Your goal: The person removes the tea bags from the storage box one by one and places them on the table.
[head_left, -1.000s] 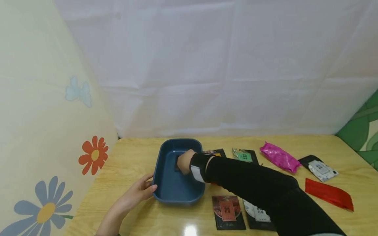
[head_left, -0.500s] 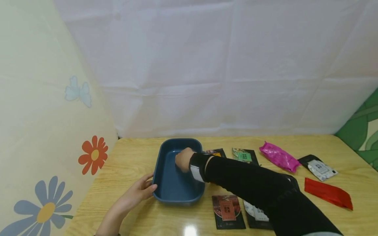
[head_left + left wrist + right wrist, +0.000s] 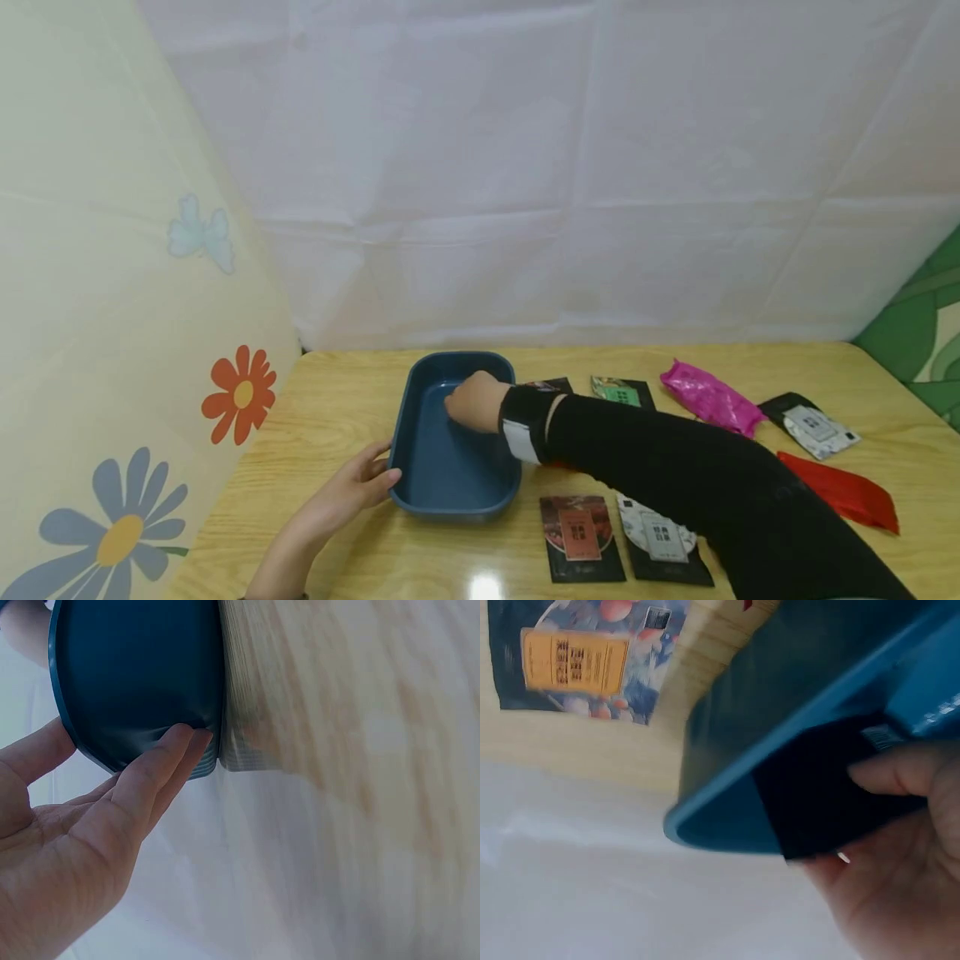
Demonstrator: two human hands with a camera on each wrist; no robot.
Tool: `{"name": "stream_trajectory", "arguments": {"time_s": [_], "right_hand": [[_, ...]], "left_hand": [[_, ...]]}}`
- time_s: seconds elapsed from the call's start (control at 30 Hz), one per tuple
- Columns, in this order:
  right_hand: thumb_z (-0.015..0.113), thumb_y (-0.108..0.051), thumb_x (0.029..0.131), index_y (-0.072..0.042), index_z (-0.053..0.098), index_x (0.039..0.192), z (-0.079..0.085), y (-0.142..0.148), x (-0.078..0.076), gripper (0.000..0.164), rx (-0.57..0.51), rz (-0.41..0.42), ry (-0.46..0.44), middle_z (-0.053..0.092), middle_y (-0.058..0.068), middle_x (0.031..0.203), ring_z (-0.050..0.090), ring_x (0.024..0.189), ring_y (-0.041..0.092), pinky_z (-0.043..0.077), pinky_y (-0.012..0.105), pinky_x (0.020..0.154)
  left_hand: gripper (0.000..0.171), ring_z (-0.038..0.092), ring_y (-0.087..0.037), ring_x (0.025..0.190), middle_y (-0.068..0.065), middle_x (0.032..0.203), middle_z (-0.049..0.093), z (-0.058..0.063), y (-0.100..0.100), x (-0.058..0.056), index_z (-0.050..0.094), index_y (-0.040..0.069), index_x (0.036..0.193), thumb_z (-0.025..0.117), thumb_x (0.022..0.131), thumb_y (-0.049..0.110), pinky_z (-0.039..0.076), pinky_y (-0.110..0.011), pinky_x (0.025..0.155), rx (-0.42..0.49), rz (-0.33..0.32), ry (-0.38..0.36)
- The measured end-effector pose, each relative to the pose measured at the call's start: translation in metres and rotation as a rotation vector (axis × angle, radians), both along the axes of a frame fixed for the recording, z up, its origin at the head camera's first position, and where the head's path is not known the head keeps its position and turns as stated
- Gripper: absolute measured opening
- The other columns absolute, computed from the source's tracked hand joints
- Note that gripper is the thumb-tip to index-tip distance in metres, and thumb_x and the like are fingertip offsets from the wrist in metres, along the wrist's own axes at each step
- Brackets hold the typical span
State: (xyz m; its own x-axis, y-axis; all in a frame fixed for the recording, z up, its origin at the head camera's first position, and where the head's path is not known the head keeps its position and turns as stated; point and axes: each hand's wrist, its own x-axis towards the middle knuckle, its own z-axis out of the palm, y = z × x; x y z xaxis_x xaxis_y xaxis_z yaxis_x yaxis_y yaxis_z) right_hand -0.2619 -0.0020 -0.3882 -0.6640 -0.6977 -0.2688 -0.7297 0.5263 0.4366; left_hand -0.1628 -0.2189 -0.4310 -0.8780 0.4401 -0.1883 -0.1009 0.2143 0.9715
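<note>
In the head view a deep blue plastic tray [image 3: 450,475] stands on the table. My left hand [image 3: 348,492] holds its left side, thumb over the rim and fingers against the outer wall, which also shows in the left wrist view beside the fingers [image 3: 150,776]. Inside the tray's far half is my right hand [image 3: 474,402], its back hiding what it holds from the head camera. The right wrist view shows that hand [image 3: 900,855] pinching a flat black packet [image 3: 817,791], thumb on top, down inside the tray wall [image 3: 735,817].
Right of the tray lie a red-labelled packet [image 3: 581,542], a white-labelled packet [image 3: 663,542], a green-labelled packet [image 3: 624,392] and an orange-labelled one [image 3: 577,664]. Farther right are a pink pouch [image 3: 708,396], a black-and-white packet [image 3: 813,429] and a red pouch [image 3: 847,487].
The right wrist and forearm have shifted slightly right, uncovering more of the white-labelled packet. The dark packet, glimpsed a second ago, is now behind the right hand. The left hand stays still.
</note>
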Motion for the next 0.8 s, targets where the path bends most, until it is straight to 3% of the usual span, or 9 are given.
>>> {"name": "stream_trajectory", "arguments": {"time_s": [0.13, 0.23, 0.4, 0.57, 0.8], "right_hand": [[0.057, -0.017, 0.102, -0.015, 0.065, 0.115, 0.015, 0.006, 0.011, 0.016, -0.030, 0.082, 0.013, 0.066, -0.003, 0.077, 0.055, 0.059, 0.008, 0.053, 0.027, 0.057], [0.059, -0.015, 0.101, -0.016, 0.063, 0.125, 0.027, 0.014, 0.021, 0.025, -0.065, 0.103, -0.015, 0.068, -0.004, 0.081, 0.058, 0.064, 0.009, 0.052, 0.027, 0.066], [0.061, -0.019, 0.100, -0.020, 0.062, 0.129, 0.036, 0.037, 0.042, 0.029, -0.090, 0.228, 0.063, 0.070, -0.005, 0.112, 0.065, 0.098, 0.011, 0.051, 0.028, 0.087], [0.062, -0.021, 0.099, -0.015, 0.049, 0.146, 0.035, 0.069, 0.063, 0.049, -0.140, 0.318, 0.107, 0.053, 0.002, 0.144, 0.050, 0.131, 0.017, 0.041, 0.035, 0.108], [0.074, -0.033, 0.090, -0.011, 0.050, 0.145, 0.022, 0.122, 0.088, 0.065, -0.273, 0.430, 0.266, 0.051, 0.006, 0.146, 0.047, 0.135, 0.020, 0.042, 0.035, 0.107]], "left_hand": [[0.065, 0.051, -0.040, 0.127, -0.038, 0.142, 0.042, -0.001, 0.000, 0.001, 0.019, -0.014, 0.150, 0.053, 0.104, 0.017, 0.045, -0.049, 0.103, 0.003, 0.000, 0.008], [0.065, 0.050, -0.039, 0.127, -0.037, 0.142, 0.042, -0.001, 0.000, 0.000, 0.020, -0.013, 0.150, 0.053, 0.104, 0.018, 0.045, -0.049, 0.103, 0.005, 0.004, 0.009], [0.063, 0.047, -0.044, 0.129, -0.038, 0.143, 0.040, -0.001, 0.001, -0.001, 0.020, -0.014, 0.150, 0.052, 0.104, 0.016, 0.046, -0.049, 0.102, 0.002, 0.007, 0.016], [0.062, 0.047, -0.046, 0.129, -0.040, 0.142, 0.039, -0.003, 0.003, -0.001, 0.019, -0.016, 0.149, 0.051, 0.104, 0.012, 0.046, -0.050, 0.101, 0.005, 0.004, 0.019], [0.061, 0.048, -0.045, 0.128, -0.041, 0.142, 0.039, -0.002, 0.003, -0.001, 0.018, -0.016, 0.148, 0.050, 0.104, 0.011, 0.047, -0.049, 0.101, 0.004, 0.004, 0.017]]}}
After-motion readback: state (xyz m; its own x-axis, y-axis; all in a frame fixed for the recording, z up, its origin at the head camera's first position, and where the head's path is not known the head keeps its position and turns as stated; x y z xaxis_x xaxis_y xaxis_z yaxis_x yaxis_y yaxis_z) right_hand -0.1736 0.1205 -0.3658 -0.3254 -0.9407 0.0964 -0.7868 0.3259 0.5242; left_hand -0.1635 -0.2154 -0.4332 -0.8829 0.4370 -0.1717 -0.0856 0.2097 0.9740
